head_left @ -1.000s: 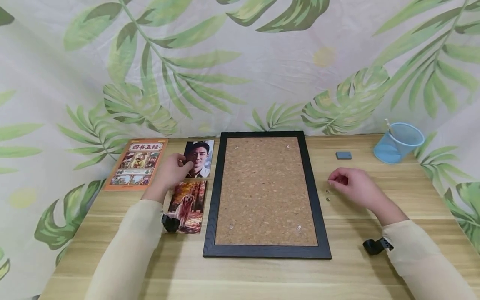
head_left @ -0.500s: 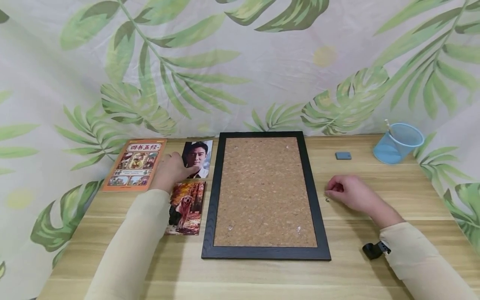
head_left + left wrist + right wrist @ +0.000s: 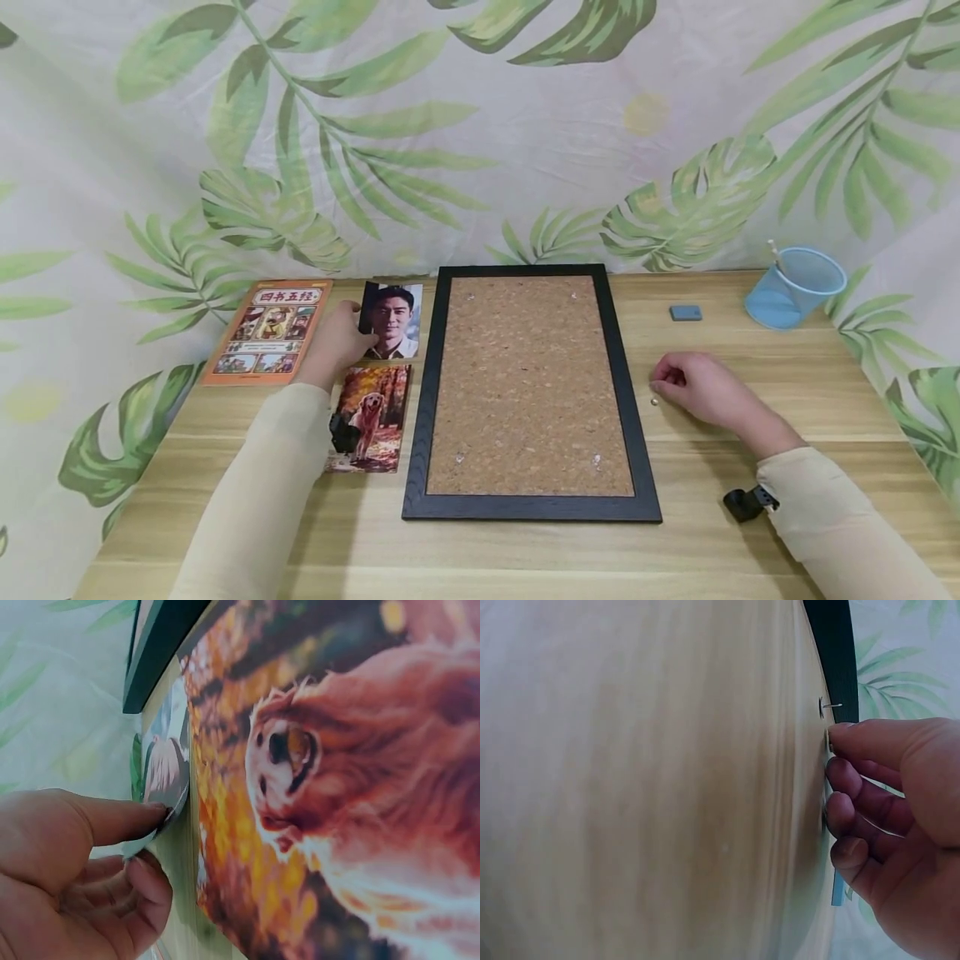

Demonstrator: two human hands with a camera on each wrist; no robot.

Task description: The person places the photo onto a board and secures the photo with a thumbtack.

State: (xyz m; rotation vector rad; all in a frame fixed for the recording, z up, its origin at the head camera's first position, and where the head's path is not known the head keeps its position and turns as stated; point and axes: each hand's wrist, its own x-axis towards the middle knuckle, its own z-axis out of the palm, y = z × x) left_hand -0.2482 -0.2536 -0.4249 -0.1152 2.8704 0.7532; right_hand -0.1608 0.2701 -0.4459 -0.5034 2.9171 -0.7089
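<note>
My left hand [image 3: 333,342] pinches the left edge of a portrait photo [image 3: 397,312] between thumb and fingers. That edge curls up in the left wrist view, where the thumb lies on the print. Just nearer to me lies a photo of a golden dog [image 3: 371,417], partly covered by the wrist camera. On the right, my right hand [image 3: 701,387] has thumb and index fingertip together at the wood, pinching a small brass thumbtack [image 3: 829,741], mostly hidden. A second thumbtack [image 3: 822,708] rests point up right beside the thumb.
A black-framed cork board [image 3: 532,383] lies between the hands, with small clear pieces near its corners. An orange book [image 3: 270,333] is at the far left. A blue eraser-like block [image 3: 686,313] and a blue mesh cup [image 3: 783,296] stand at the back right, before a leaf-print curtain [image 3: 525,150].
The right hand has moved slightly toward me onto one of two thumbtacks. The left hand has shifted a little left to the portrait photo's edge, which now lifts.
</note>
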